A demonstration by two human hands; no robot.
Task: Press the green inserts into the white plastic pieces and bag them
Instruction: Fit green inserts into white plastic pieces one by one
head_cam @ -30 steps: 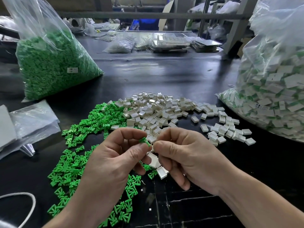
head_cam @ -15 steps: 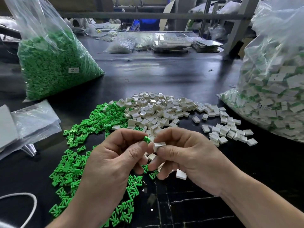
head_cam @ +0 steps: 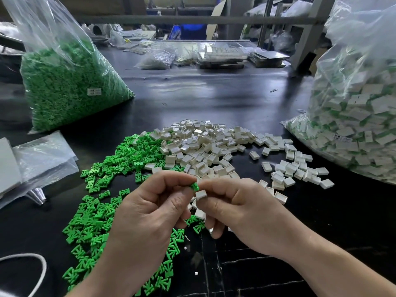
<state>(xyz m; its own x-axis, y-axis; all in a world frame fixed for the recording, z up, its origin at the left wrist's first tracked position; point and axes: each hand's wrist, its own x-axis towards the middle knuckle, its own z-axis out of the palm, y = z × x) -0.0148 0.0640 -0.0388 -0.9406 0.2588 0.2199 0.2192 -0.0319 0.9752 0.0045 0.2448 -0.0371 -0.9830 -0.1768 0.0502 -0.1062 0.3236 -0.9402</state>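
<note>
My left hand point(head_cam: 150, 213) pinches a small green insert point(head_cam: 194, 186) between thumb and forefinger. My right hand point(head_cam: 240, 211) pinches a white plastic piece point(head_cam: 201, 194) right below the insert, the two touching. More white pieces point(head_cam: 199, 213) sit in my right hand's lower fingers. A heap of loose green inserts point(head_cam: 100, 211) covers the black table on the left. A heap of white pieces point(head_cam: 214, 146) lies behind my hands. At the right stands a clear bag of assembled pieces point(head_cam: 360, 125).
A big clear bag of green inserts point(head_cam: 66, 91) stands at the back left. Flat plastic bags point(head_cam: 40, 159) lie at the left edge, a white cord point(head_cam: 40, 266) at the lower left. Trays and bags point(head_cam: 220, 56) crowd the far table.
The white piece has risen to meet the green insert between my fingertips. A white piece that hung below my right hand is gone from there.
</note>
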